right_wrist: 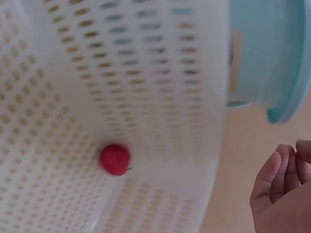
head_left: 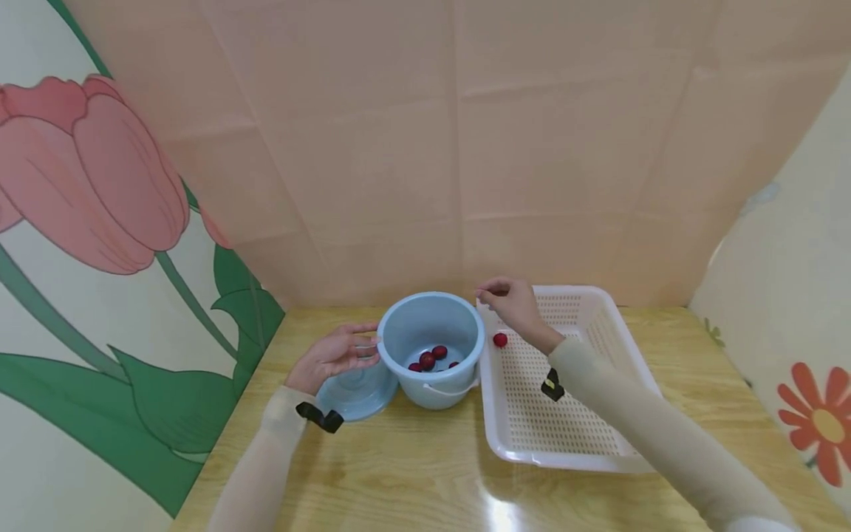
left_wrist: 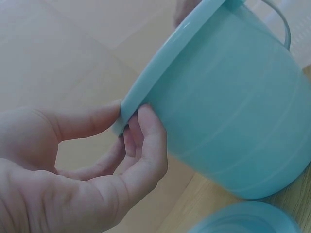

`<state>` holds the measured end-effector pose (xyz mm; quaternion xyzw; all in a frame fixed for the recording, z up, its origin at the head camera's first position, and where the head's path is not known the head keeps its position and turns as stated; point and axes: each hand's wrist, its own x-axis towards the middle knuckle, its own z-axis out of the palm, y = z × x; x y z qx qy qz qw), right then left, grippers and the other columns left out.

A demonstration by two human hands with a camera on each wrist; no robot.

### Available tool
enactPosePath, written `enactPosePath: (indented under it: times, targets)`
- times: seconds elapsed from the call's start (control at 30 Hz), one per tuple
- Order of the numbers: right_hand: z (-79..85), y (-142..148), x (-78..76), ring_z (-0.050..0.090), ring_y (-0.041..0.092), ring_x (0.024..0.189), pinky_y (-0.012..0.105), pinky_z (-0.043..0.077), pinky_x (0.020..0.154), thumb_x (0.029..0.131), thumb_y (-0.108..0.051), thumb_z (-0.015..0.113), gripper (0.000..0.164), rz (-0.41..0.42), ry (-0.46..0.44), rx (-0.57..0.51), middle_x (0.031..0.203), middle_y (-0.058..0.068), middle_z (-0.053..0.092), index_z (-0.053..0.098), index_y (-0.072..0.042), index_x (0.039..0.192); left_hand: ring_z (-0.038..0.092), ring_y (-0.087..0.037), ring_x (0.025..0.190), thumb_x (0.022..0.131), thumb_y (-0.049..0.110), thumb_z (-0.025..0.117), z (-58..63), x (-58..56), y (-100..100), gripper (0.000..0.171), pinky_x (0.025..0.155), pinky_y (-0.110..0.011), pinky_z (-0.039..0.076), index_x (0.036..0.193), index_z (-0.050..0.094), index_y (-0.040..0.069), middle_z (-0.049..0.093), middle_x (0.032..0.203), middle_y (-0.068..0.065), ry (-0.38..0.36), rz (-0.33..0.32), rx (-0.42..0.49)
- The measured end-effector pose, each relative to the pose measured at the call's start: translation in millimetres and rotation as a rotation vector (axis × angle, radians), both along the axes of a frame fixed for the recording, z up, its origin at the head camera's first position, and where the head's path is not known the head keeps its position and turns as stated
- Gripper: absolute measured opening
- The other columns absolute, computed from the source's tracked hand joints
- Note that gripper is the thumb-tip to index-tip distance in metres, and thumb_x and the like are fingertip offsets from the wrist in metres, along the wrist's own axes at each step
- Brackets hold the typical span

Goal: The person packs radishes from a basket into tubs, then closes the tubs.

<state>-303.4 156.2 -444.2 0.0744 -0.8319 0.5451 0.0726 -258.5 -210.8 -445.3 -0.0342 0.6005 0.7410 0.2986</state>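
My left hand (head_left: pixel 339 352) holds the rim of a light blue bucket (head_left: pixel 435 390). In the left wrist view, the thumb (left_wrist: pixel 85 124) lies on the rim and the curled fingers (left_wrist: pixel 153 141) reach under it. Several small dark-red round fruits (head_left: pixel 427 360) lie at the bucket's bottom. Above the far left corner of a white perforated basket (head_left: pixel 495 436), close to the bucket, is my right hand (head_left: pixel 512 301). Its fingers bend loosely toward the thumb, with nothing visible between them. One red fruit (right_wrist: pixel 114 159) with a thin stem lies in the basket.
A round light blue lid (head_left: pixel 359 395) lies on the wooden table (head_left: pixel 399 473), left of the bucket and under my left hand. The bucket's handle (head_left: pixel 452 389) hangs at its front. A beige sheet (head_left: pixel 372 148) covers the back wall, with painted walls on both sides.
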Motion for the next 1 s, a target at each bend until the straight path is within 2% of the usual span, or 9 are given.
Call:
enactPosePath:
  times: [0.07, 0.13, 0.3, 0.43, 0.57, 0.77, 0.93, 1.0]
  targets:
    - [-10.4, 10, -2.8, 0.069, 0.007, 0.083, 0.017, 0.058, 0.072, 0.099, -0.016, 0.073, 0.017, -0.022, -0.002, 0.03, 0.105, 0.016, 0.079, 0.079, -0.003, 0.108, 0.067, -0.016, 0.095, 0.106, 0.001, 0.057, 0.6, 0.4, -1, 0.058, 0.081, -0.026, 0.063, 0.16, 0.035, 0.003, 0.067, 0.115, -0.007, 0.001, -0.002, 0.002]
    - [-21.7, 20, -5.2, 0.068, 0.008, 0.083, 0.016, 0.056, 0.073, 0.098, -0.017, 0.074, 0.016, -0.039, 0.006, 0.061, 0.104, 0.016, 0.079, 0.08, -0.004, 0.105, 0.068, -0.016, 0.095, 0.106, 0.0, 0.057, 0.6, 0.4, -1, 0.059, 0.081, -0.026, 0.063, 0.16, 0.036, 0.003, 0.067, 0.115, -0.007, 0.0, -0.002, 0.005]
    - [-45.7, 38, -9.6, 0.072, 0.021, 0.091, 0.02, 0.056, 0.077, 0.098, -0.014, 0.073, 0.014, -0.051, 0.013, 0.142, 0.105, 0.018, 0.079, 0.08, -0.003, 0.104, 0.068, -0.016, 0.093, 0.106, -0.001, 0.057, 1.2, 1.0, -1, 0.059, 0.081, -0.026, 0.062, 0.16, 0.035, 0.001, 0.069, 0.113, -0.006, 0.0, 0.001, 0.029]
    - [-61.6, 47, -12.3, 0.072, 0.021, 0.088, 0.021, 0.055, 0.073, 0.095, -0.012, 0.076, 0.013, -0.053, -0.004, 0.193, 0.101, 0.02, 0.079, 0.08, 0.0, 0.101, 0.068, -0.016, 0.093, 0.106, -0.001, 0.057, 1.7, 1.2, 0, 0.059, 0.081, -0.025, 0.062, 0.16, 0.035, 0.002, 0.069, 0.113, -0.006, 0.006, -0.001, 0.013]
    - [-75.2, 54, -14.4, 0.073, 0.024, 0.09, 0.024, 0.057, 0.073, 0.094, -0.012, 0.077, 0.015, -0.028, -0.065, 0.23, 0.101, 0.019, 0.079, 0.079, 0.001, 0.102, 0.068, -0.015, 0.094, 0.106, 0.0, 0.057, 1.3, 1.4, 1, 0.057, 0.081, -0.026, 0.062, 0.16, 0.037, 0.003, 0.069, 0.111, -0.006, 0.006, 0.005, -0.017]
    - [-84.7, 60, -14.1, 0.072, 0.035, 0.105, 0.041, 0.063, 0.086, 0.096, -0.013, 0.075, 0.02, 0.015, -0.148, 0.292, 0.109, 0.021, 0.077, 0.075, 0.003, 0.108, 0.068, -0.015, 0.093, 0.106, 0.001, 0.057, -0.6, 1.0, 2, 0.057, 0.081, -0.026, 0.063, 0.16, 0.037, 0.003, 0.069, 0.11, -0.006, -0.009, 0.008, -0.012]
    - [-87.9, 60, -16.5, 0.069, 0.031, 0.105, 0.041, 0.061, 0.088, 0.097, -0.02, 0.075, 0.021, 0.045, -0.189, 0.362, 0.113, 0.017, 0.075, 0.076, -0.003, 0.11, 0.068, -0.015, 0.092, 0.107, -0.001, 0.054, 0.4, 2.7, 0, 0.058, 0.08, -0.026, 0.062, 0.161, 0.034, 0.003, 0.068, 0.112, -0.006, 0.005, 0.004, 0.023]
    - [-88.6, 59, -17.0, 0.068, 0.032, 0.105, 0.041, 0.061, 0.087, 0.097, -0.019, 0.075, 0.025, 0.067, -0.203, 0.382, 0.115, 0.019, 0.074, 0.075, -0.001, 0.113, 0.069, -0.015, 0.091, 0.107, -0.002, 0.052, 0.6, 4.1, -1, 0.059, 0.08, -0.026, 0.062, 0.162, 0.031, 0.002, 0.068, 0.114, -0.007, 0.012, -0.002, 0.038]
